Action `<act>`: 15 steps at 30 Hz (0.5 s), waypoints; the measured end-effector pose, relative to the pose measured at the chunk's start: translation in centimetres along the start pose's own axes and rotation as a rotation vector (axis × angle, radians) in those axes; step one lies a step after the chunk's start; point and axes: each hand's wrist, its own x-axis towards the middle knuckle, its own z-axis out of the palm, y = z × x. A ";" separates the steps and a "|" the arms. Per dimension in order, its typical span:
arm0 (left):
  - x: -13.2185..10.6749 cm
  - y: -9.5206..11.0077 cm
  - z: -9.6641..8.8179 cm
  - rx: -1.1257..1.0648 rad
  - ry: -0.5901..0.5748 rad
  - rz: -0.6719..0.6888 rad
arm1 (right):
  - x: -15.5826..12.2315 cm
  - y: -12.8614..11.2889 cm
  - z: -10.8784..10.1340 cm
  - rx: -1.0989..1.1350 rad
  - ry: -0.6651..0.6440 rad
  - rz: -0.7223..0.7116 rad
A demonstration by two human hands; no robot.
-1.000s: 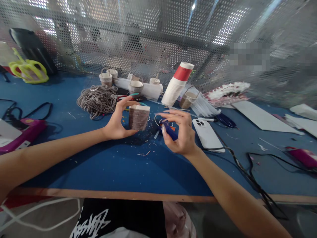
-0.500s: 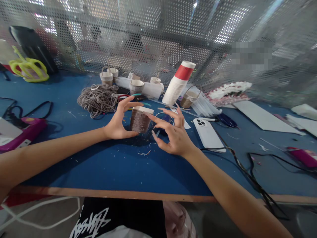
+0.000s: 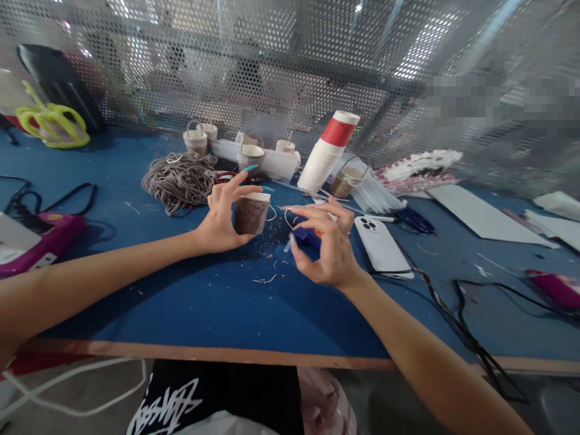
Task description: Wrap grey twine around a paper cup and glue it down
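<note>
My left hand (image 3: pixel 224 217) is closed round a small paper cup (image 3: pixel 251 214) wrapped in brown cord, its white rim showing at the top. The thumb lies under its lower edge and the fingers reach over its upper side. The cup is held just above the blue table. To the right, my right hand (image 3: pixel 324 241) is apart from the cup, its fingers spread with nothing visible between them. Behind and below those fingers lies a dark blue tool with an orange part, seemingly a glue gun (image 3: pixel 308 237), partly hidden. A thin white cord (image 3: pixel 272 212) loops near the cup.
A bundle of grey-brown cord (image 3: pixel 179 181) lies behind my left hand. Cord-wrapped cups with handles (image 3: pixel 196 143) stand at the back, beside a leaning stack of paper cups (image 3: pixel 322 158). Right are a white phone (image 3: pixel 383 248), clear sticks (image 3: pixel 374 193) and black cables (image 3: pixel 460 329).
The cup has shifted slightly left and tilted in my left hand. My right hand has drawn away from it to the right, showing more of the blue tool.
</note>
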 end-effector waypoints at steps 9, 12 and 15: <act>-0.3 0.5 0.6 0.132 0.002 0.116 | 0.2 -1.6 0.9 -0.083 -0.289 -0.076; -0.2 0.4 0.4 0.120 0.012 0.114 | 0.1 -1.2 0.9 -0.132 -0.273 -0.082; -0.2 0.2 0.5 0.104 0.049 0.154 | 0.1 -0.5 0.7 -0.151 -0.247 -0.110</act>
